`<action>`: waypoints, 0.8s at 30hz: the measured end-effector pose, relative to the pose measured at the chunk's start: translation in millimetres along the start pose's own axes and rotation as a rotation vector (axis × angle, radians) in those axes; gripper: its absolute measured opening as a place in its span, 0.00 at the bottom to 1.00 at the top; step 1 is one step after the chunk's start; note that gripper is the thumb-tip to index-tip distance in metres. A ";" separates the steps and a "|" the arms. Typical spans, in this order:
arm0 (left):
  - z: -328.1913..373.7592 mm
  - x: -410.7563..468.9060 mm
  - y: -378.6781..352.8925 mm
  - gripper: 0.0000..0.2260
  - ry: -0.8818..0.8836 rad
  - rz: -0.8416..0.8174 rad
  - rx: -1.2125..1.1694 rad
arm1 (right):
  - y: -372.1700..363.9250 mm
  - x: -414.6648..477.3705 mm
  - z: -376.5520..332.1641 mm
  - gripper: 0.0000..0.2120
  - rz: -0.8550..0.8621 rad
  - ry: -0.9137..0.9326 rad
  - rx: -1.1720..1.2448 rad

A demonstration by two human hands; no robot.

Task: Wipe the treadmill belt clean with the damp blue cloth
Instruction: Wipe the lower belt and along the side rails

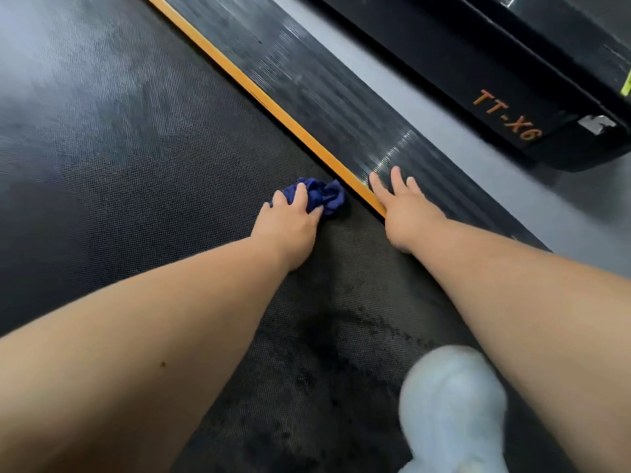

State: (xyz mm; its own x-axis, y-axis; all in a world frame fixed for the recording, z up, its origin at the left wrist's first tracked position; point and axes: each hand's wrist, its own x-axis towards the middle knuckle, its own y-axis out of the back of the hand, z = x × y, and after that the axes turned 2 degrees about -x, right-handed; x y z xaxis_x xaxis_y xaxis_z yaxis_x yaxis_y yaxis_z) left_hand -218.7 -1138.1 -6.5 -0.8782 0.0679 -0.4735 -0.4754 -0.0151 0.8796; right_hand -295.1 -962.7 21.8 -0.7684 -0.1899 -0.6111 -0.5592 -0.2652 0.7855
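Note:
The black textured treadmill belt fills most of the view, with darker wet patches near its lower middle. A crumpled dark blue cloth lies on the belt beside the orange edge strip. My left hand presses down on the cloth, fingers curled over it. My right hand rests flat with fingers spread across the orange strip and the ribbed black side rail, holding nothing.
A foot in a white sock stands on the belt at the lower right. Beyond the side rail lies grey floor, then a black machine base marked "TT-X6" in orange.

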 end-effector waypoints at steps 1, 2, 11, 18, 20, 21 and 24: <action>-0.7 -0.6 1.2 0.26 0.010 -0.019 -0.021 | -0.1 0.6 0.3 0.53 0.004 0.001 -0.005; 1.5 -2.3 2.0 0.28 0.018 -0.033 -0.046 | -0.1 1.2 2.1 0.52 0.003 0.005 -0.009; -14.6 -0.3 10.9 0.26 0.031 -0.104 -0.238 | 5.3 6.2 10.7 0.44 -0.026 0.057 -0.105; -47.7 -3.0 -11.9 0.23 0.098 0.381 -0.126 | 5.1 12.2 10.0 0.47 -0.041 0.040 -0.131; -55.0 2.3 -12.4 0.25 0.185 0.419 -0.218 | 4.5 14.4 7.6 0.49 -0.047 0.031 -0.140; -54.7 7.8 -13.6 0.24 0.194 0.436 -0.263 | 4.3 16.5 8.8 0.50 -0.038 0.034 -0.144; -32.3 25.9 -11.3 0.14 0.258 0.513 -0.499 | -0.8 18.8 14.1 0.49 -0.020 0.051 -0.139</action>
State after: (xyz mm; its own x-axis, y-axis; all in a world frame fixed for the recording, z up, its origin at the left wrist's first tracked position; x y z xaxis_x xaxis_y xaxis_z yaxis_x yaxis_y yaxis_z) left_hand -237.8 -1168.4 -30.1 -0.9509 -0.3035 -0.0603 0.0822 -0.4358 0.8963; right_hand -313.5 -952.8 11.0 -0.7385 -0.2303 -0.6337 -0.5231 -0.3973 0.7540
